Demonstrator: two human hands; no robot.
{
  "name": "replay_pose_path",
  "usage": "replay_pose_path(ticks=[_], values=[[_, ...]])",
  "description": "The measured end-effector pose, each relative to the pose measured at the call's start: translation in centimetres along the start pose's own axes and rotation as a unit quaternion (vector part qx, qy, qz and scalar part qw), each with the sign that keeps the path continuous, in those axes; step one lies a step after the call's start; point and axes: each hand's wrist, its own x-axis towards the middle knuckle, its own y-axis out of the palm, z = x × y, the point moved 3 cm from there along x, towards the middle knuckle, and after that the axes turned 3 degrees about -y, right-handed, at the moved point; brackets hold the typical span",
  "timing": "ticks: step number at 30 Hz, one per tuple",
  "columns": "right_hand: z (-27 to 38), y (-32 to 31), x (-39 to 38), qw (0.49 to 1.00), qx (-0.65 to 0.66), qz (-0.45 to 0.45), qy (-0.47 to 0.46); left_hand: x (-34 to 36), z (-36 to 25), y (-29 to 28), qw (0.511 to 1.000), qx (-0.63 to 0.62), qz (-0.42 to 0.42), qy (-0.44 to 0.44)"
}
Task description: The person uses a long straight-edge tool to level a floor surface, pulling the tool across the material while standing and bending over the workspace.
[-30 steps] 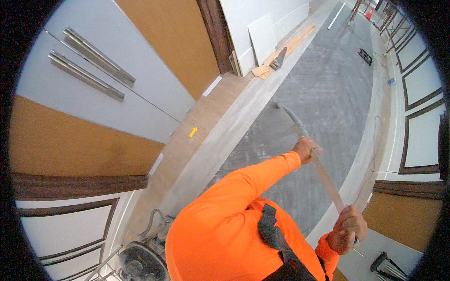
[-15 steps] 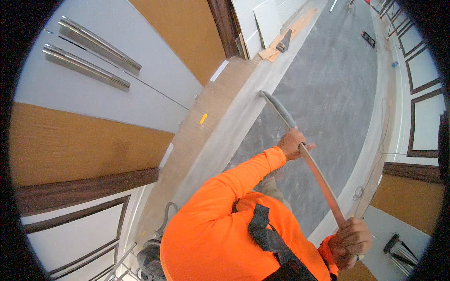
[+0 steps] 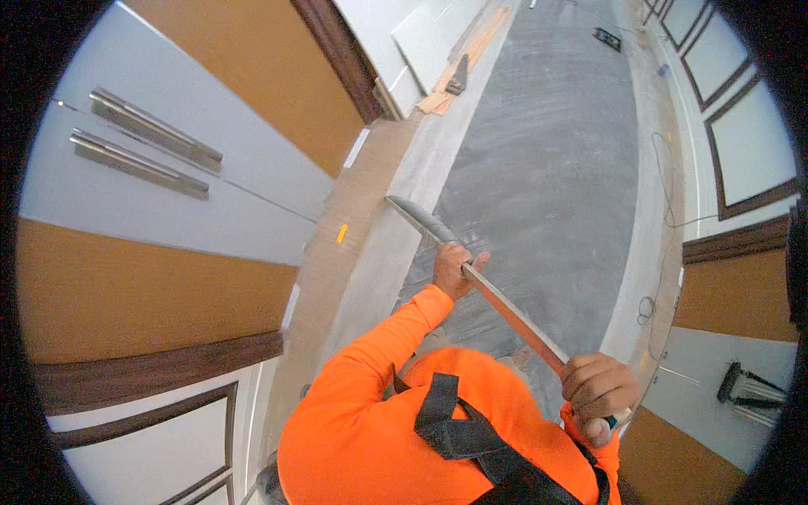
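Observation:
A long, narrow flat strip point(image 3: 518, 318) runs slantwise in front of me, pale along its edge, with a smooth face that looks orange near my body and grey at its far end. My left hand point(image 3: 454, 269) is closed round it toward the far end, thumb sticking out on the right. At the near end my right hand point(image 3: 599, 389) grips it with curled fingers. A small dark piece shows by the right thumb; I cannot tell what it is. The strip's far tip appears over the pale floor border point(image 3: 404, 181), and contact there is unclear.
Grey flooring point(image 3: 555, 160) stretches ahead between pale borders. A handsaw point(image 3: 457, 77) lies on wooden boards point(image 3: 481, 42) near a leaning white panel point(image 3: 421, 42). Cabinet doors with long metal handles point(image 3: 156, 130) stand left. A thin cable point(image 3: 669, 194) trails along the right; a dark device point(image 3: 606, 38) lies farther off.
Both hands and the strip have moved left in view, with the strip lying at a flatter slant. The whole view has shifted too. Both hands keep their grip.

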Motion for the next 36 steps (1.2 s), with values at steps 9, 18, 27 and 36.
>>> replay_pose_path(ticks=[9, 18, 27, 36], values=[[15.8, -11.9, -12.7, 0.978, -0.173, -0.118, -0.022, -1.0, -18.6, 22.2, 0.981, -0.029, 0.157, 0.109], [27.3, -16.5, -23.8, 0.893, -0.374, -0.246, -0.046, -6.8, -37.7, 39.7, 0.931, -0.132, 0.286, 0.186], [30.9, -11.9, -28.3, 0.830, -0.426, -0.356, -0.053, -13.0, -42.1, 42.0, 0.870, -0.164, 0.408, 0.225], [23.7, -5.0, -25.7, 0.883, -0.366, -0.293, -0.012, -9.9, -29.8, 29.9, 0.896, -0.140, 0.391, 0.155]])
